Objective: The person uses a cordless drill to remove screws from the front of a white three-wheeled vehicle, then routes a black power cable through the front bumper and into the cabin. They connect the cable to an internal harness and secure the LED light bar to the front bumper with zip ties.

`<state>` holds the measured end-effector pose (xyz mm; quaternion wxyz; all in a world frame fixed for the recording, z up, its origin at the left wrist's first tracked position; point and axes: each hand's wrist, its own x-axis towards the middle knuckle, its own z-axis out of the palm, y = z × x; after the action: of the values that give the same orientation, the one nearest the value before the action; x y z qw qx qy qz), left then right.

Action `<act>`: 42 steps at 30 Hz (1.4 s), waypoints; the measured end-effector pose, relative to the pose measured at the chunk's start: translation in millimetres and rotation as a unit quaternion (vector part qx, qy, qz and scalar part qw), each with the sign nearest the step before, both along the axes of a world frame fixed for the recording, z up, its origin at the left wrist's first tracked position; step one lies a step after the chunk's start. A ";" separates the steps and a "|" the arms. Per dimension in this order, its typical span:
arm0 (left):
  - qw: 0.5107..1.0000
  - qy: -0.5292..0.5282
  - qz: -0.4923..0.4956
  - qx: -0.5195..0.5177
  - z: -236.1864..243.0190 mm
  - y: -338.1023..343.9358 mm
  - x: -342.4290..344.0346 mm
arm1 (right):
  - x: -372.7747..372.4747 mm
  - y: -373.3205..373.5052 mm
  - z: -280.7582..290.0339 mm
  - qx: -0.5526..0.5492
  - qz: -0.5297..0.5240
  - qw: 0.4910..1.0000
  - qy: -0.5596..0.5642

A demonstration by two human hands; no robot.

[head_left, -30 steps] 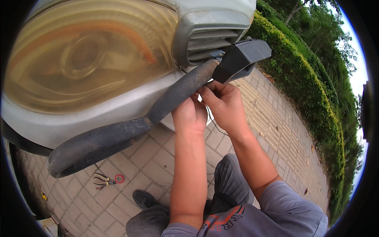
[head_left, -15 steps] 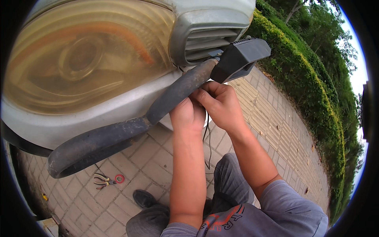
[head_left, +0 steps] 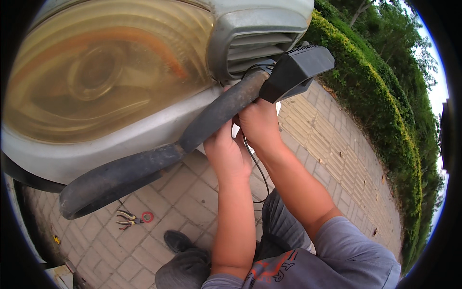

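Both hands reach up under a dark bent padded bar (head_left: pixel 224 103) that stands out from the vehicle's front. My left hand (head_left: pixel 226 153) is below the bar, its fingertips hidden behind it. Close beside it to the right, my right hand (head_left: pixel 260 121) is just under a black boxy housing (head_left: pixel 301 70) at the bar's upper end; its fingers are also hidden. A thin black cable (head_left: pixel 263 176) hangs in a loop from between the hands. What the fingers grip, if anything, cannot be made out. Thin dark wire (head_left: pixel 252 67) also curves over the bar's top end beside the housing.
The vehicle's yellowed headlamp (head_left: pixel 106 72) and slatted grille (head_left: pixel 260 48) are right behind the bar. Pliers (head_left: pixel 128 219) and a red tape roll (head_left: pixel 147 216) lie on the paving (head_left: pixel 183 192) at lower left. A hedge (head_left: pixel 385 111) runs along the right.
My right hand has moved up and its fingers have slipped out of sight behind the bar. My left hand has shifted slightly down. The cable now bows out in a wider loop.
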<state>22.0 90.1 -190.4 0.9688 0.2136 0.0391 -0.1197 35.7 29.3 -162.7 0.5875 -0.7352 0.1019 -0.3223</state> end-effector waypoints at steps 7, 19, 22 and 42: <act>0.991 -0.049 -0.013 0.120 -24.8 10.7 -22.3 | -15.6 -2.9 7.6 0.186 0.105 0.974 0.069; 0.990 -0.034 -0.124 0.050 -26.1 22.1 -17.0 | -14.7 -7.6 2.8 0.230 0.116 0.960 0.108; 0.992 -0.023 -0.108 0.062 -22.4 20.7 -21.0 | -3.5 -6.0 6.9 0.176 0.094 0.973 0.115; 0.995 -0.027 -0.095 0.026 -25.5 20.3 -19.7 | -3.4 -14.9 1.9 0.263 0.138 0.949 0.109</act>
<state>2.2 110.4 -215.9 0.9478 0.2446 -0.0042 -0.2048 32.3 14.4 -160.8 0.7840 -0.5924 0.1439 -0.1173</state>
